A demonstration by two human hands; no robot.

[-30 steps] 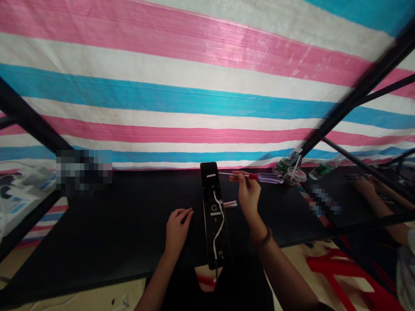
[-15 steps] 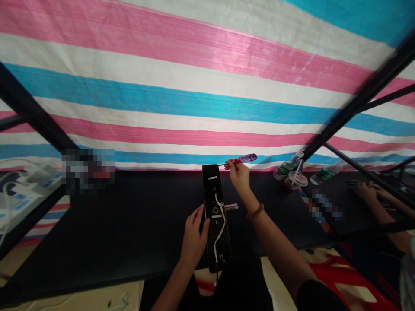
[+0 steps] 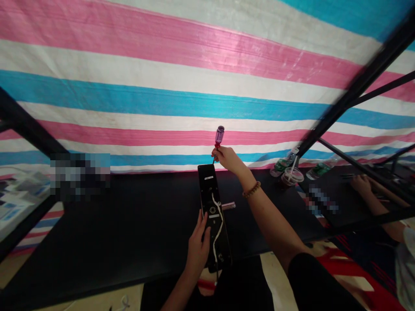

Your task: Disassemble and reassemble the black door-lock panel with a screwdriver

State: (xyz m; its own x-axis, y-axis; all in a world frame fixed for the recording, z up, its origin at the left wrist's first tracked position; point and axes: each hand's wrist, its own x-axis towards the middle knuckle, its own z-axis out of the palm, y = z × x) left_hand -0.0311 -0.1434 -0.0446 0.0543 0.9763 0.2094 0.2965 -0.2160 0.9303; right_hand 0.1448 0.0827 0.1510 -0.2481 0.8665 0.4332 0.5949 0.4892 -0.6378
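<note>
A long black panel (image 3: 209, 185) with a white cable (image 3: 218, 235) along it lies on the black table, its near end at the table's front edge. My left hand (image 3: 198, 244) rests against the panel's left side, fingers apart. Above the panel's far end, my right hand (image 3: 227, 159) grips a screwdriver (image 3: 219, 136) with a clear purple and red handle. The handle points up and the shaft points down, close to the panel's top edge; whether the tip touches is too small to tell. A handle-like bar (image 3: 228, 206) sticks out from the panel's right side.
Bottles (image 3: 280, 166) and a lidded cup with a straw (image 3: 292, 176) stand at the back right of the table (image 3: 129, 233). White boxes (image 3: 26, 194) are at the far left. Another person's hands (image 3: 361, 185) are at the right. Black frame bars (image 3: 343, 101) slant up on both sides.
My right hand has moved up and left, and the screwdriver has swung from nearly level to upright over the panel's far end. My left hand stays by the panel. The view has shifted slightly.
</note>
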